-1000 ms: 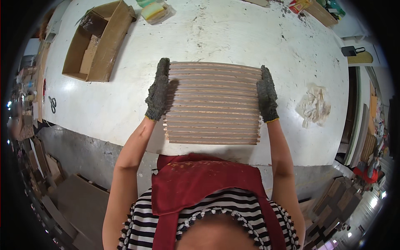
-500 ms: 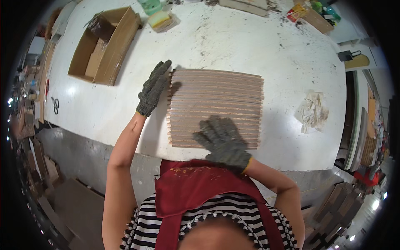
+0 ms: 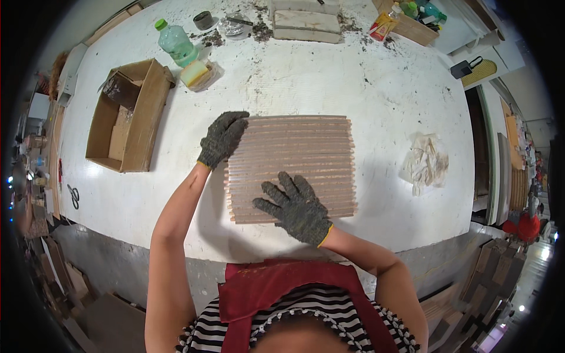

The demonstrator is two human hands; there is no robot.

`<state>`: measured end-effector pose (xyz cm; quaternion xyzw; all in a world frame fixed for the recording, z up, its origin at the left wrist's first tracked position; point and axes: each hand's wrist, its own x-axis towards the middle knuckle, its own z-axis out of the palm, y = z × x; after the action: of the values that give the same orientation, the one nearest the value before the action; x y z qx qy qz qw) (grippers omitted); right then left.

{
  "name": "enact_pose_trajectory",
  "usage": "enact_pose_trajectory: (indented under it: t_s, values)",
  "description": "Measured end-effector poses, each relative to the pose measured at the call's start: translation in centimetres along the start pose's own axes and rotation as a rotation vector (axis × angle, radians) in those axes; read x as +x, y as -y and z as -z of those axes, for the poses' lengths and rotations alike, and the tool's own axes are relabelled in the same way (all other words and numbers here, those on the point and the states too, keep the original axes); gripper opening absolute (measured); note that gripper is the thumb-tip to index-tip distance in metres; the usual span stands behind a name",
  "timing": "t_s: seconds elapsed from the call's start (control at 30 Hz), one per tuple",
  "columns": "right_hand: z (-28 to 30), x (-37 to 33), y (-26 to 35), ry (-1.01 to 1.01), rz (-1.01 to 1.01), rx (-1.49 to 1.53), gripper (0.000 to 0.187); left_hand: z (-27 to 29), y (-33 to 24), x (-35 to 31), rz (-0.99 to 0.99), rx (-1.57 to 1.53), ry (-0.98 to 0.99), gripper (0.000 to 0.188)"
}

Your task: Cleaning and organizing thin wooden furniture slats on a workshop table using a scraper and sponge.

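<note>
A row of narrow brown wooden strips [image 3: 294, 147], with paler edges, lies side by side on the white table. Their ends are slightly uneven at both sides. My left hand [image 3: 225, 136], in a dark grey knitted glove, rests at the far left corner of the row, its fingers stretched out along the strip ends. On the near part of the strips my right hand [image 3: 296, 207] lies flat in a matching glove, fingers spread. It covers some of the nearest strips. Neither hand grasps anything.
An open cardboard box [image 3: 150, 117] with a dark brown piece inside stands left. Behind it are a green bottle [image 3: 178, 46] and a yellowish block [image 3: 194, 74]. Crumpled cloth [image 3: 426, 163] lies right, scissors [image 3: 73, 197] far left. Dark crumbs surround a whitish slab [image 3: 306, 25] at the back.
My left hand has come from beside the strips onto their far left corner, its fingers turning rightward. My right hand's fingers have spread wider. The view has shifted, showing more of the table's back.
</note>
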<state>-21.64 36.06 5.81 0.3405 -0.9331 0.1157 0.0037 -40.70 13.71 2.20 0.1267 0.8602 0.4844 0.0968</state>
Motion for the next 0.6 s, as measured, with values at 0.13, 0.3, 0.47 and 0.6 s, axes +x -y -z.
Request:
enact_pose_trajectory:
  t_s: [0.13,0.3,0.47,0.6]
  values:
    - [1.2,2.9,-4.0,-0.022,-0.024,0.007,0.083,0.0,0.5,6.2,-0.174,0.047,0.001,0.03]
    - [1.6,5.8,-8.9,-0.036,-0.051,-0.008,0.085,-0.5,0.8,13.0,-0.217,0.053,-0.011,0.031]
    - [2.4,7.5,-13.4,-0.04,-0.067,-0.042,0.087,-1.7,0.1,18.5,-0.224,0.061,-0.042,0.034]
    - [2.8,8.9,-16.0,-0.011,-0.072,-0.075,0.088,-2.0,-0.1,21.4,-0.208,0.057,-0.053,0.032]
